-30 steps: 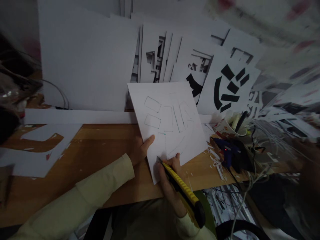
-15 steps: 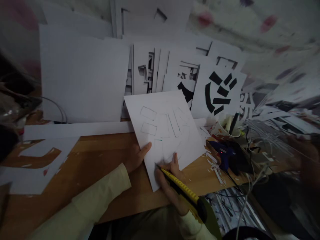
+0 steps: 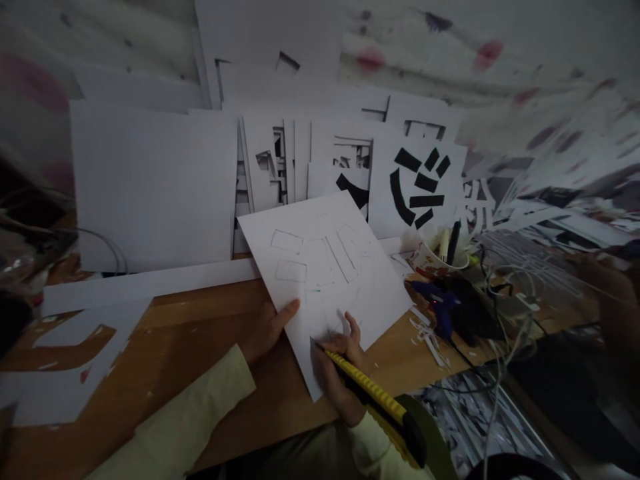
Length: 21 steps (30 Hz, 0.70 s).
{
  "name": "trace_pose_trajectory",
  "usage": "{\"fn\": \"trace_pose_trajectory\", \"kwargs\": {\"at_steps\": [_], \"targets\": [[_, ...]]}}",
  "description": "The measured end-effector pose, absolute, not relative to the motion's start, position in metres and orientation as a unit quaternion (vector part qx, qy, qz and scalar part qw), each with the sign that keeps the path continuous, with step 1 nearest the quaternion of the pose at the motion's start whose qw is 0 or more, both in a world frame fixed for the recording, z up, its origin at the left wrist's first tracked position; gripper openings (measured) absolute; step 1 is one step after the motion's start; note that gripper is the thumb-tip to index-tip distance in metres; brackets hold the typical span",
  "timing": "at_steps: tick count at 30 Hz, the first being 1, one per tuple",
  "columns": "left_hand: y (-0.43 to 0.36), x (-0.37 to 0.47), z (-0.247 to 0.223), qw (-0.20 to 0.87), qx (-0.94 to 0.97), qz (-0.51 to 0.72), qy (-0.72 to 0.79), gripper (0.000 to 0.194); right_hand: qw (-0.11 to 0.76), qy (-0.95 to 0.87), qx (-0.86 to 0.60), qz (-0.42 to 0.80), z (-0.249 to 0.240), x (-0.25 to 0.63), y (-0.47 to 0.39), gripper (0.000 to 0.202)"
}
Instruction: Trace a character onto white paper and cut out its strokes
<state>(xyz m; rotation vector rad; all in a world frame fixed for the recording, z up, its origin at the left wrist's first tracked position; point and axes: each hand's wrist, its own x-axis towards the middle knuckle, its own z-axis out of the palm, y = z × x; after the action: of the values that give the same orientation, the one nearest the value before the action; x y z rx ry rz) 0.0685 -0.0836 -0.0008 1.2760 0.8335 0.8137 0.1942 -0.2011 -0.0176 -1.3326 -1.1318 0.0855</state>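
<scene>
A white board (image 3: 370, 280) with pencilled rectangles and lines lies tilted over the wooden table. My left hand (image 3: 267, 327) grips its left edge, thumb on top and the fingers out of sight beneath. In my right hand (image 3: 343, 367) is a yellow and black utility knife (image 3: 370, 390), held like a pen. Its blade tip is at the lower part of the board, near the drawn lines; whether it cuts in cannot be made out. One finger of the right hand sticks up above the board.
White boards with cut-out shapes (image 3: 260, 167) lean at the back, one bearing black strips (image 3: 417, 187). To the right are a cup with pens (image 3: 435, 257), a blue glue gun (image 3: 443, 307), cables and paper scraps. Another person's hand (image 3: 607, 287) is at far right. A cut sheet (image 3: 55, 393) lies left.
The camera view has shifted, so the backdrop sits lower and further left. My hands keep their holds on the board and knife; the board appears slightly turned.
</scene>
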Motion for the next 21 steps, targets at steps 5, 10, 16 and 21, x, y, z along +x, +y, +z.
{"fn": "trace_pose_trajectory", "kwargs": {"at_steps": [5,10,16,21], "targets": [[-0.079,0.063,0.0,0.644,0.552,0.363,0.385,0.055,0.745,-0.427,-0.513,0.008,-0.012,0.195,-0.194,0.021],[-0.076,0.054,0.011,0.652,0.543,0.326,0.417,0.063,0.765,-0.358,-0.535,-0.015,-0.01,0.208,-0.184,0.016],[-0.077,0.051,0.016,0.663,0.582,0.25,0.4,0.057,0.734,-0.376,-0.564,-0.036,-0.016,0.216,-0.179,0.013],[-0.074,0.046,0.017,0.683,0.627,0.165,0.336,0.053,0.721,-0.396,-0.567,-0.041,-0.021,0.219,-0.181,0.011]]}}
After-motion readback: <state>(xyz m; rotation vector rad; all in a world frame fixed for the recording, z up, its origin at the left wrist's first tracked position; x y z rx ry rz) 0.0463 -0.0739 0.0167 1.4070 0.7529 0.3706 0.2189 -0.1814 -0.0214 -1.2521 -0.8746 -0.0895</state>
